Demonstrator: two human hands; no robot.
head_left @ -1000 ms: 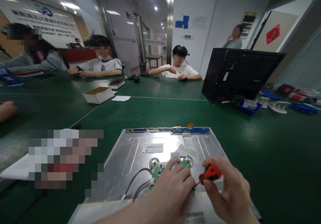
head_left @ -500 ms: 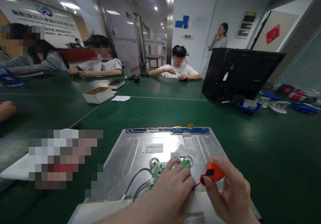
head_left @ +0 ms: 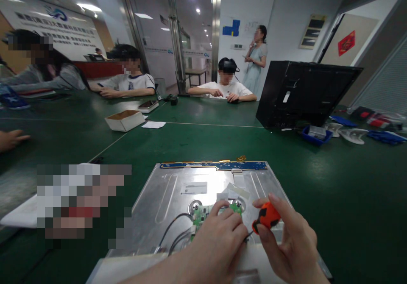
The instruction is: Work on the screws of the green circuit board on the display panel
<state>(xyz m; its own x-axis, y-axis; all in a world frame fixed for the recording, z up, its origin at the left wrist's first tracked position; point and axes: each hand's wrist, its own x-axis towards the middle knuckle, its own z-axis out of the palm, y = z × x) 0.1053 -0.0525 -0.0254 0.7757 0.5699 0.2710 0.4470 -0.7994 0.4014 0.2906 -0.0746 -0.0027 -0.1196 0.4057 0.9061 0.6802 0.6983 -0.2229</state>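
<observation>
My right hand [head_left: 294,241] pinches the orange and black handle of a screwdriver [head_left: 269,216] between thumb and fingers. Its thin shaft slants down to the left, and the tip is hidden behind my left hand. With fingers curled and drawn together, my left hand [head_left: 219,233] rests over a green circuit board [head_left: 199,218]; whatever sits beneath those fingers is out of sight. The board lies on the silvery metal back of a display panel [head_left: 146,216]. Black cables [head_left: 171,226] run from its left side. A narrow blue circuit strip [head_left: 190,165] lines the panel's far edge.
A black monitor casing [head_left: 305,93] stands at the back right, beside a blue tray [head_left: 316,135]. A white box [head_left: 124,121] and paper [head_left: 154,124] lie farther left. Another person's hand [head_left: 12,140] is at the left edge. Several people are around the green table [head_left: 203,142].
My right hand's fingers have shifted on the screwdriver handle, which has turned and moved slightly left. My left hand stays put. A standing person has moved left; the hand at the left edge reaches farther in.
</observation>
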